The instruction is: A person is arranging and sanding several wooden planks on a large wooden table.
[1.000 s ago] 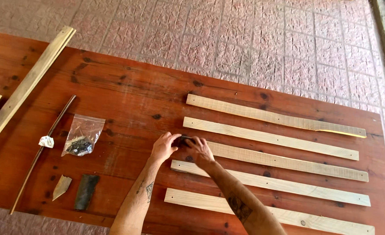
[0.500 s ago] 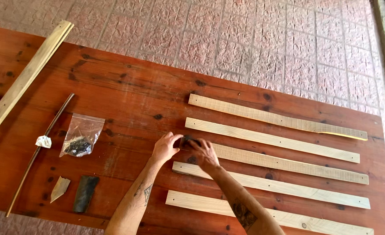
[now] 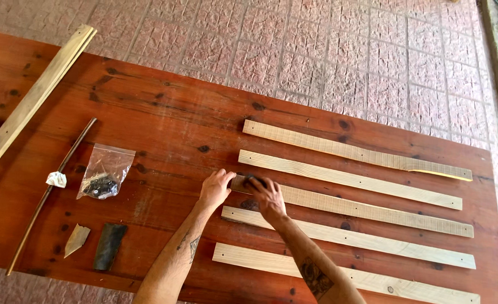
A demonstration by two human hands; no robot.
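1. Both of your hands are staying at the near end of the middle slat (image 3: 373, 209); only the view is shifting slightly since the earlier frame.
2. Your left hand (image 3: 215, 189) is pressing, fingers curled, beside that end.
3. Your right hand (image 3: 267, 198) is closing over a small dark object (image 3: 254, 180) on the slat.
4. Five slats are lying parallel on the red surface (image 3: 164, 112).
5. A plastic bag (image 3: 106, 171) is lying well apart.

Five slats (image 3: 350, 208) right of bag (image 3: 104, 173)
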